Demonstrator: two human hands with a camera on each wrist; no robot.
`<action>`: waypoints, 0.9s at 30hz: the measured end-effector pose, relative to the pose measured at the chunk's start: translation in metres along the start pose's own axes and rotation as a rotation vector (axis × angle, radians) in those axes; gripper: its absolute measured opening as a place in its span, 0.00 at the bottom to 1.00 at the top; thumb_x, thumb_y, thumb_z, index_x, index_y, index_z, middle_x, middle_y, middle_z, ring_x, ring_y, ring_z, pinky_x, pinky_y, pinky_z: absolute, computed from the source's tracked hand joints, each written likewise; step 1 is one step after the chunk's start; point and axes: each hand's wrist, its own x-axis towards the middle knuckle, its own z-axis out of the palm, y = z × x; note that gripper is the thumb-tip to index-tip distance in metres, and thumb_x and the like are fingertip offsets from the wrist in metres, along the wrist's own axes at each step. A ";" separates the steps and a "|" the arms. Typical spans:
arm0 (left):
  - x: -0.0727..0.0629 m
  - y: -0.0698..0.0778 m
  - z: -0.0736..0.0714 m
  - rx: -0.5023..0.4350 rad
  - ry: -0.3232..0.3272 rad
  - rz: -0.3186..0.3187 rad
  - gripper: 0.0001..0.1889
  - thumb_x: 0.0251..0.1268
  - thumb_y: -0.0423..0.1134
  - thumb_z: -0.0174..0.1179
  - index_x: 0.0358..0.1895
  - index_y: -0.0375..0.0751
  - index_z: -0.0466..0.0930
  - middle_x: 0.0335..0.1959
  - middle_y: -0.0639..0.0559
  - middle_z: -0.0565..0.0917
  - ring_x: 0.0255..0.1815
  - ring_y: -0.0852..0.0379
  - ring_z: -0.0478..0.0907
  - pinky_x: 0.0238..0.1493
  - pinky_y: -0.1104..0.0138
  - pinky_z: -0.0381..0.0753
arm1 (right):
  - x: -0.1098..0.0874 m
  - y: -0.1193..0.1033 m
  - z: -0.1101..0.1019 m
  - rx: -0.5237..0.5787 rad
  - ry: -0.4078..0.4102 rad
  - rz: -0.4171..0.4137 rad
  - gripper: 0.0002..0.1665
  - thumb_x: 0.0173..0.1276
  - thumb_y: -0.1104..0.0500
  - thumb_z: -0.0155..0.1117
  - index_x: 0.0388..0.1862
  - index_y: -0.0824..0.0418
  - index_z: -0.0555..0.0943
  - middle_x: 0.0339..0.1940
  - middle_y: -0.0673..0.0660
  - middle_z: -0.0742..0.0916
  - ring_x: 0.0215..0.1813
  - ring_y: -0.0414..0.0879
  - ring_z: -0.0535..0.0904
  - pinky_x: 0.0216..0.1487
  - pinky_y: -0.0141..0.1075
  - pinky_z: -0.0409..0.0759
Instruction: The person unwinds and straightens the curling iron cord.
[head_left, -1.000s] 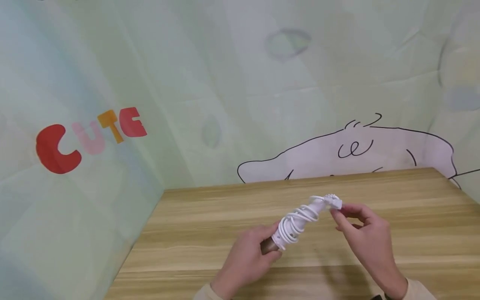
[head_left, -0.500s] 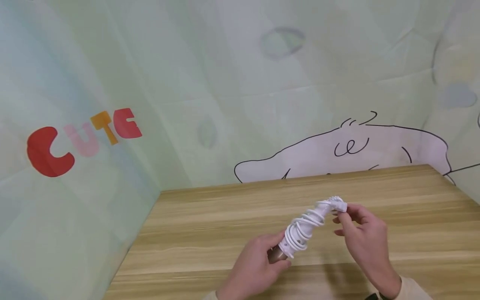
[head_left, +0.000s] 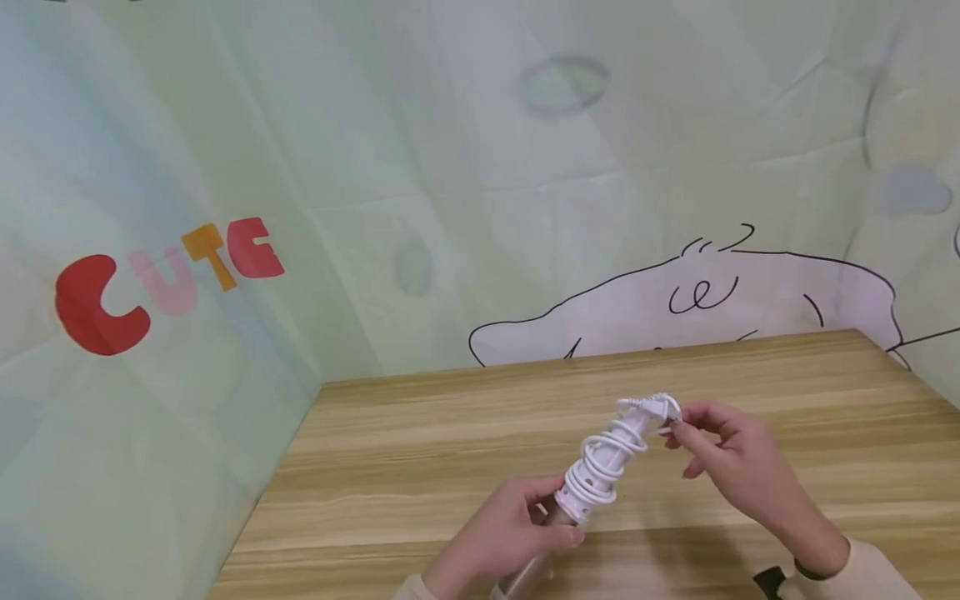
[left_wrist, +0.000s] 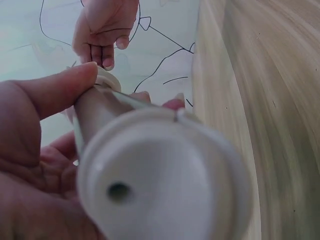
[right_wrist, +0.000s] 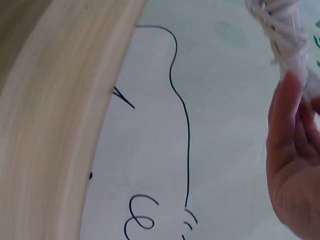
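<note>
My left hand (head_left: 517, 521) grips a slim tubular device (head_left: 531, 575) around its brownish body, just below its white section. The left wrist view shows its rounded white end cap (left_wrist: 165, 185) with one dark hole, close to the camera. A white power cord (head_left: 600, 467) is wound in loose loops round the device's white upper part, which tilts up and to the right. At the top lies the cord's white plug (head_left: 656, 407). The thumb and forefinger of my right hand (head_left: 738, 454) pinch the plug's end. In the right wrist view the wrapped section (right_wrist: 285, 30) is partly cut off.
Beneath both hands is a wood-grain table (head_left: 405, 450). Behind it hangs a pale green backdrop (head_left: 420, 125) with a line-drawn cartoon (head_left: 712, 304), and coloured letters (head_left: 105, 304) show at the left. A dark piece (head_left: 768, 581) sits by the right sleeve.
The device is held more upright, and more of its lower body shows below the left hand. The plug has shifted slightly left, with the cord loops lying differently; the right forearm has swung outward.
</note>
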 end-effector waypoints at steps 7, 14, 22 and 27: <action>0.003 -0.002 -0.003 0.180 0.038 0.082 0.28 0.56 0.35 0.71 0.63 0.44 0.79 0.32 0.60 0.81 0.27 0.64 0.74 0.25 0.69 0.77 | 0.005 0.004 -0.004 -0.084 -0.011 -0.183 0.23 0.59 0.74 0.69 0.53 0.70 0.78 0.41 0.57 0.84 0.40 0.39 0.80 0.27 0.32 0.82; 0.003 -0.004 0.000 0.412 0.151 0.114 0.30 0.54 0.38 0.73 0.64 0.46 0.79 0.42 0.62 0.84 0.31 0.67 0.74 0.31 0.70 0.73 | 0.005 0.007 0.009 -0.424 0.109 -0.621 0.32 0.75 0.38 0.50 0.47 0.65 0.84 0.44 0.55 0.81 0.45 0.48 0.75 0.45 0.26 0.71; 0.005 -0.005 0.005 0.800 0.268 0.210 0.29 0.54 0.39 0.70 0.63 0.54 0.80 0.34 0.62 0.80 0.30 0.67 0.71 0.27 0.70 0.70 | 0.007 0.009 0.013 -0.508 0.155 -0.702 0.33 0.78 0.41 0.45 0.32 0.63 0.86 0.32 0.51 0.82 0.31 0.44 0.74 0.33 0.34 0.71; 0.002 -0.007 0.007 1.015 0.335 0.254 0.31 0.51 0.36 0.69 0.63 0.56 0.80 0.29 0.61 0.75 0.25 0.65 0.69 0.19 0.70 0.65 | 0.003 0.011 0.020 -0.530 0.130 -0.738 0.32 0.80 0.44 0.44 0.28 0.61 0.87 0.26 0.45 0.77 0.27 0.39 0.67 0.29 0.37 0.68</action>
